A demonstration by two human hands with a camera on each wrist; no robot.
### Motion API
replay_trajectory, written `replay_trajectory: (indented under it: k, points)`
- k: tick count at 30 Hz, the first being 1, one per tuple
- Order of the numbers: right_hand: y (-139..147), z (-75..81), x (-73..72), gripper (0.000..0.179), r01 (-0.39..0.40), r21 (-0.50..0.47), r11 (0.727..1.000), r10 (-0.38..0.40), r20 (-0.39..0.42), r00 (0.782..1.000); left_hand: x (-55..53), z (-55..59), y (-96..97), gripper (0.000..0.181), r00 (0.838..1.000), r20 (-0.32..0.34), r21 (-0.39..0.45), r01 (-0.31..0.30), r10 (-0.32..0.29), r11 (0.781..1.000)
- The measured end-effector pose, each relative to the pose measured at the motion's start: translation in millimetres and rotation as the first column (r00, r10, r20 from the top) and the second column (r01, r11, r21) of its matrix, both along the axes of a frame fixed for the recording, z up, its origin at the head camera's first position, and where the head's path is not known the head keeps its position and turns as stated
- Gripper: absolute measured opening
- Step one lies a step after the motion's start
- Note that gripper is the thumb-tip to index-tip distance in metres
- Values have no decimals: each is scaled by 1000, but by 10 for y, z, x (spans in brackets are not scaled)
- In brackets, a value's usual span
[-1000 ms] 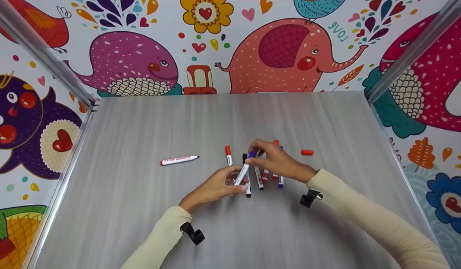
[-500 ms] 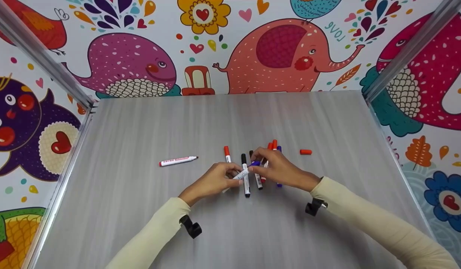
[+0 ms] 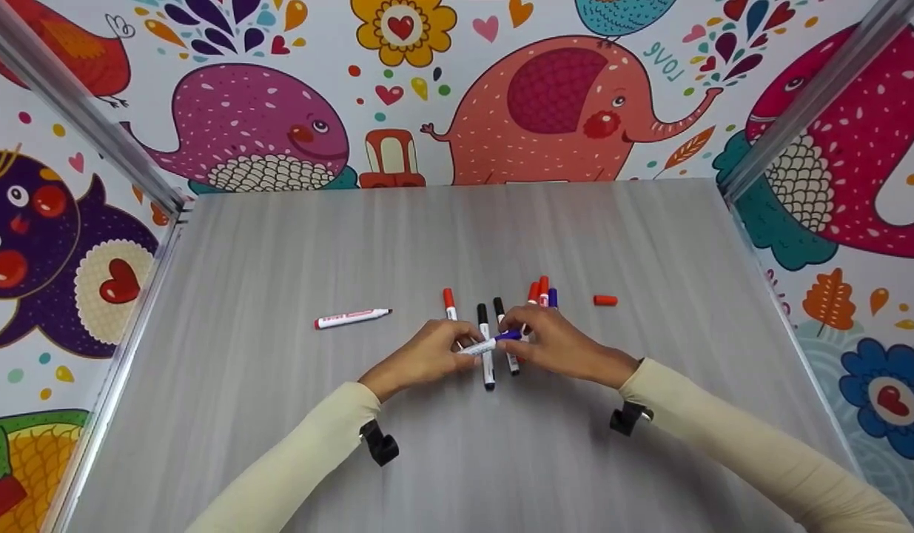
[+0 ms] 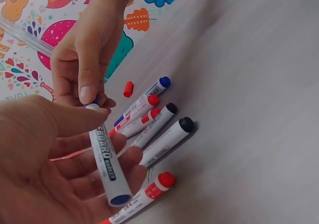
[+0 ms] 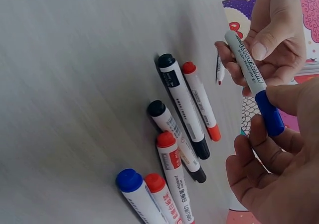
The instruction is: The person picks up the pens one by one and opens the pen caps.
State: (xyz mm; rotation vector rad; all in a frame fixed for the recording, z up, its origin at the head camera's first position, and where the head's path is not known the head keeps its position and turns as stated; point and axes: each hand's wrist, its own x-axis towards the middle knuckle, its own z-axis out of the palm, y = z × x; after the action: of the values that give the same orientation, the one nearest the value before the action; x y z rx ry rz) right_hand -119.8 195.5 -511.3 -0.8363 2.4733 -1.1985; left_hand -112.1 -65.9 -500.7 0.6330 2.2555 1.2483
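Between both hands is a blue whiteboard marker [image 5: 247,64], held above the row of markers. My left hand [image 3: 427,354] grips its white barrel between thumb and fingers. The blue cap [image 5: 269,113] is pinched by my right hand [image 3: 556,340] and sits on the barrel's end in the right wrist view. Beneath lie capped markers: a black marker [image 3: 487,355] under the held one, another black marker [image 5: 172,134] beside it, and a red marker [image 5: 202,99] partly behind my left hand. Red markers [image 5: 174,169] and another blue marker [image 5: 139,199] lie beyond, partly covered by my right hand.
An uncapped red-labelled marker [image 3: 353,318] lies on the grey table [image 3: 279,252] to the left, its dark tip pointing right. A loose red cap [image 3: 605,300] rests to the right. Patterned panels [image 3: 405,89] border the table at the back and sides.
The held blue marker has swung from steeply slanted to nearly level. My right hand has moved slightly down and rightward, uncovering the red and blue caps behind it.
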Motion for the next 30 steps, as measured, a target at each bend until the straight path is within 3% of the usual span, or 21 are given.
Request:
replay_trajectory:
  k: [8, 17, 22, 30]
  points:
    - [-19, -56, 9, 13, -69, -3, 998, 69, -4, 998, 34, -43, 47, 20, 981, -193, -82, 23, -38, 996]
    - [-20, -83, 21, 14, -85, 15, 996, 85, 7, 996, 52, -34, 60, 17, 946, -321, -126, 11, -51, 992]
    - [-20, -91, 23, 15, -111, 2, 994, 111, 6, 994, 52, -64, 59, 17, 932, -359, -127, 3, -49, 992]
    - [-7, -83, 24, 15, -128, -42, 991, 129, 20, 991, 54, -34, 26, 20, 930, -363, -99, 23, -58, 995]
